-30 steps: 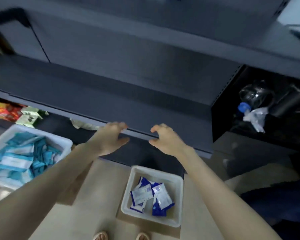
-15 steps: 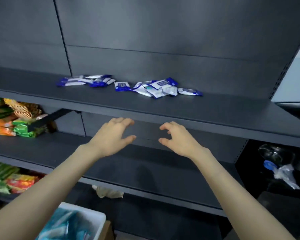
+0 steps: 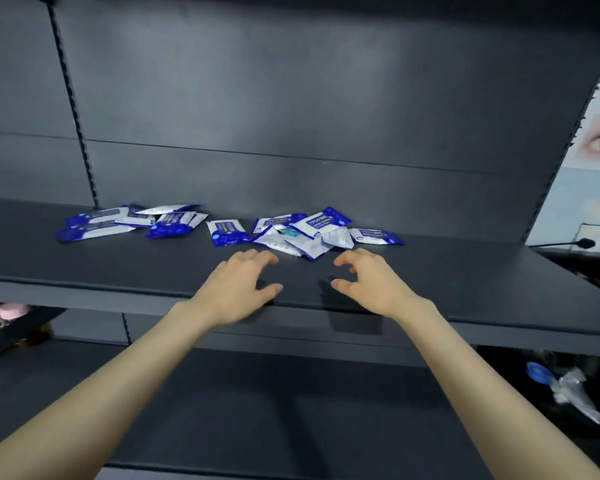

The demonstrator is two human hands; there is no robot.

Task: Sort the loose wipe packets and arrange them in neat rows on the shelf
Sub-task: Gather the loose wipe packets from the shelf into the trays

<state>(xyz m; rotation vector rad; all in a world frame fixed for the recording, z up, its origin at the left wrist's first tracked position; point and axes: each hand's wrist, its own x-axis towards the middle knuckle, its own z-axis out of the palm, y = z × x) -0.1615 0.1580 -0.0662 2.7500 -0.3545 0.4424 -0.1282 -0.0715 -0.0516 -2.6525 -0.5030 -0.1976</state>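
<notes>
While dark grey shelf (image 3: 118,268) spans frame, left hand (image 3: 243,285) and right hand (image 3: 371,282) hover above its front, fingers loosely curled, holding nothing, just short of packets. Blue-and-white wipe packets (image 3: 309,233) lie loose toward back: two overlapping heaps, one single between; roughly a dozen, exact count unclear.

Blue-white wipe packets (image 3: 302,232) scattered, overlapping, at back of dark shelf (image 3: 118,268).
</notes>
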